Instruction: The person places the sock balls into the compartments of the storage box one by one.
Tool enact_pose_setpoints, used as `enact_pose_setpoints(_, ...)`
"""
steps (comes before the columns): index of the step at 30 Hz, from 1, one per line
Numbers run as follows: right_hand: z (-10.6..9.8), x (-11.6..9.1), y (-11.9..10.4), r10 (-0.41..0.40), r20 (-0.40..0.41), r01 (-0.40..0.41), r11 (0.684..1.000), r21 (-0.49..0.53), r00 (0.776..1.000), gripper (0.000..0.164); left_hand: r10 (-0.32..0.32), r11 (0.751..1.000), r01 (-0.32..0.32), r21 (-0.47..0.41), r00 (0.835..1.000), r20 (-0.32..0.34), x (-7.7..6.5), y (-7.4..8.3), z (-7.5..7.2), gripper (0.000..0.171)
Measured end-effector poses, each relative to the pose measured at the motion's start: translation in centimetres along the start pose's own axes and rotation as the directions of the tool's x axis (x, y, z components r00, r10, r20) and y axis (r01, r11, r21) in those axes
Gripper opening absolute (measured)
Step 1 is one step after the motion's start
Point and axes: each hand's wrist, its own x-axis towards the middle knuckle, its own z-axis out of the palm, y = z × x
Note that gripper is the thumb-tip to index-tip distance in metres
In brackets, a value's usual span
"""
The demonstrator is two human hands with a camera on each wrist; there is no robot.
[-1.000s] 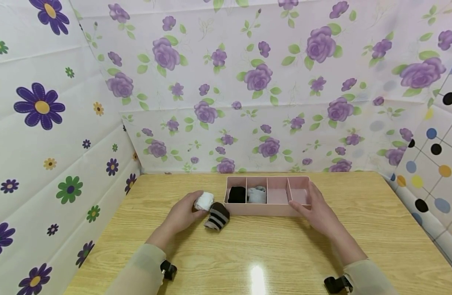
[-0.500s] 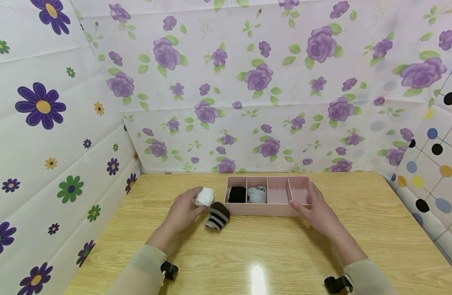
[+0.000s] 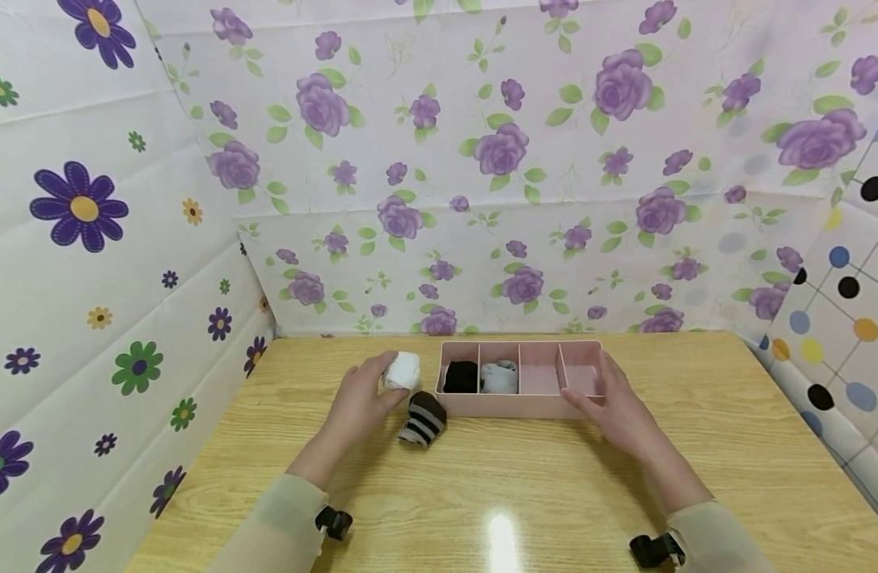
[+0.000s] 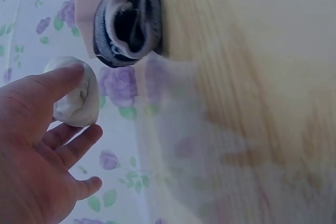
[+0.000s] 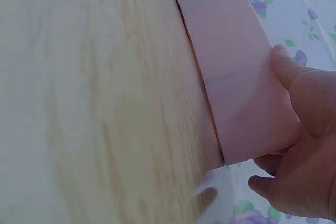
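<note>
Though creased, roundish wht bundle (image 3: 404, 371) clamped in L fingers (image 4: 80, 146), box (image 3: 503, 407) in R fingers (image 5: 264, 186)

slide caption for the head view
Left hand holds a white rolled bundle; right hand grips one end of a pink box.

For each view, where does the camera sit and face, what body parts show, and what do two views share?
Head: on the head, facing forward and down at the table and pink box; left hand, right hand and sleeves show.
Left wrist: on that wrist, facing the white bundle that hand pinches and the striped sock; only the left hand shows.
Right wrist: on that wrist, facing the pink box's end; only the right hand shows, gripping it.
Head and left wrist share the white bundle.
</note>
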Motion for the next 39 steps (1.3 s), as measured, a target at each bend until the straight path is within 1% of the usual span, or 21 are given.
enact_pose_setpoints(11, 0.1, 0.0, 0.1, 0.006, 0.001, -0.006, 1.000, -0.004, 1.000, 0.118, -0.009, 1.000, 0.009, -0.005, 0.999, -0.034, 0.1, 1.3, -0.5, 0.073)
enact_pose_setpoints(19, 0.0, -0.1, 0.0, 0.007, 0.002, -0.007, 1.000, 0.012, 1.000, 0.118, -0.009, 1.000, 0.009, -0.001, 0.998, -0.063, 0.1, 2.6, -0.5, 0.074)
enact_pose_setpoints(22, 0.0, -0.1, 0.2, -0.005, -0.006, 0.005, 1.000, 0.021, 1.000, 0.119, -0.008, 1.000, 0.008, 0.004, 0.998, -0.067, 0.2, 3.0, -0.4, 0.074)
enact_pose_setpoints(23, 0.2, 0.0, 0.7, -0.014, -0.022, 0.015, 1.000, 0.018, 1.000, 0.118, -0.010, 1.000, 0.010, 0.000, 0.998, -0.067, 0.2, 3.1, -0.4, 0.074)
enact_pose_setpoints(26, 0.3, 0.0, 0.8, -0.028, -0.028, 0.029, 0.999, 0.015, 0.999, 0.118, -0.010, 1.000, 0.009, -0.014, 0.997, -0.070, 0.3, 3.5, -0.3, 0.075)
enact_pose_setpoints(29, 0.3, 0.0, 0.8, -0.020, -0.025, 0.021, 1.000, 0.015, 0.999, 0.119, -0.014, 0.999, 0.012, -0.033, 0.997, -0.075, 0.4, 3.9, -0.2, 0.075)
enact_pose_setpoints(30, 0.1, -0.1, 0.4, -0.011, -0.010, 0.011, 1.000, 0.018, 1.000, 0.120, -0.013, 0.999, 0.010, -0.039, 0.997, -0.077, 0.4, 4.0, -0.2, 0.075)
enact_pose_setpoints(34, 0.1, -0.1, 0.1, 0.013, 0.003, -0.013, 1.000, 0.007, 1.000, 0.119, 0.002, 0.998, -0.008, -0.064, 0.996, -0.091, 0.6, 4.7, 0.0, 0.074)
enact_pose_setpoints(39, 0.1, -0.1, 0.0, 0.021, 0.005, -0.021, 1.000, -0.003, 1.000, 0.119, 0.025, 0.995, -0.034, -0.090, 0.994, -0.105, 0.9, 5.7, 0.2, 0.072)
